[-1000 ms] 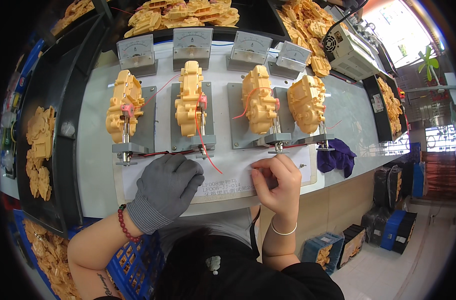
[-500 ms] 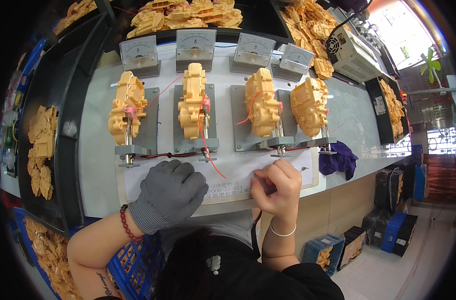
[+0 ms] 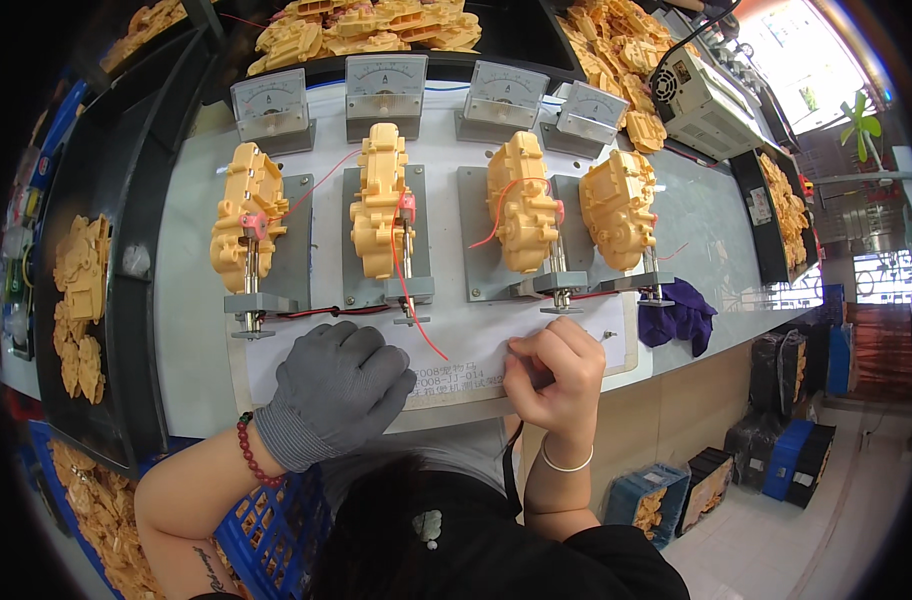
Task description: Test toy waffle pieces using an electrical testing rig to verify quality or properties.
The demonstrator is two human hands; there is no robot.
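Observation:
In a grey knitted glove, my left hand (image 3: 341, 385) rests curled into a fist on a printed white sheet (image 3: 261, 345). My bare right hand (image 3: 561, 365) is also closed, thumb against bent fingers, on the sheet's right part. Nothing shows in either hand; the palms are hidden. Beyond them, several yellow plastic gearbox housings stand in a row on grey metal fixtures: one far left (image 3: 248, 205), one left of centre (image 3: 380, 200), one right of centre (image 3: 522, 205) and one at right (image 3: 619, 210). Pink clips and thin red wires (image 3: 406, 285) hang at them.
Behind the fixtures stand several analog panel meters (image 3: 387, 85). Black bins of yellow parts flank the bench, such as the left bin (image 3: 126, 330). A purple cloth (image 3: 679, 318) lies near the right front edge. A white power supply box (image 3: 711, 115) stands at back right.
The fixtures and meters sit slightly farther left in the picture, as the view shifts a little. Both hands keep their closed poses on the sheet.

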